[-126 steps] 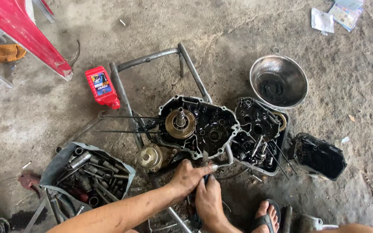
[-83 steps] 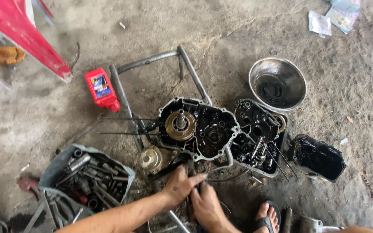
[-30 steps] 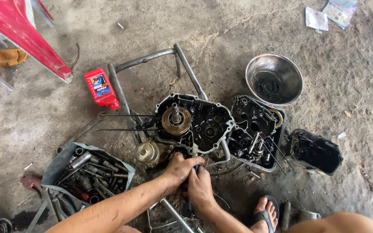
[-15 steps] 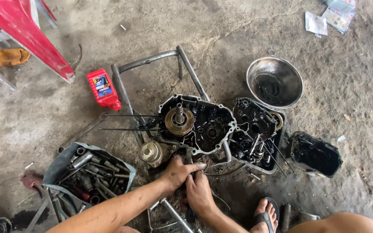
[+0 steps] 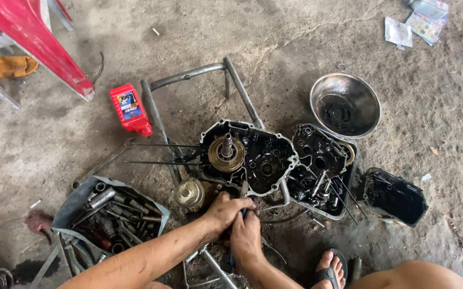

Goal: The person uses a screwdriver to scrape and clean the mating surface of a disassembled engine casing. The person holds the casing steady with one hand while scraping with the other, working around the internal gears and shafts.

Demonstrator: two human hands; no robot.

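The left hand [image 5: 225, 210] and right hand [image 5: 246, 235] were pressed together, both seemingly closed around a small tool [image 5: 244, 188] whose tip met the lower edge of the open engine case [image 5: 248, 156]. That case rested on a grey metal frame [image 5: 188, 77] on the concrete floor [image 5: 274, 37], between a tray of sockets [image 5: 111, 214] and a steel bowl [image 5: 345, 105].

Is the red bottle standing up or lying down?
Lying down. The red bottle lies flat on the concrete floor, its label facing up, beside the metal frame.
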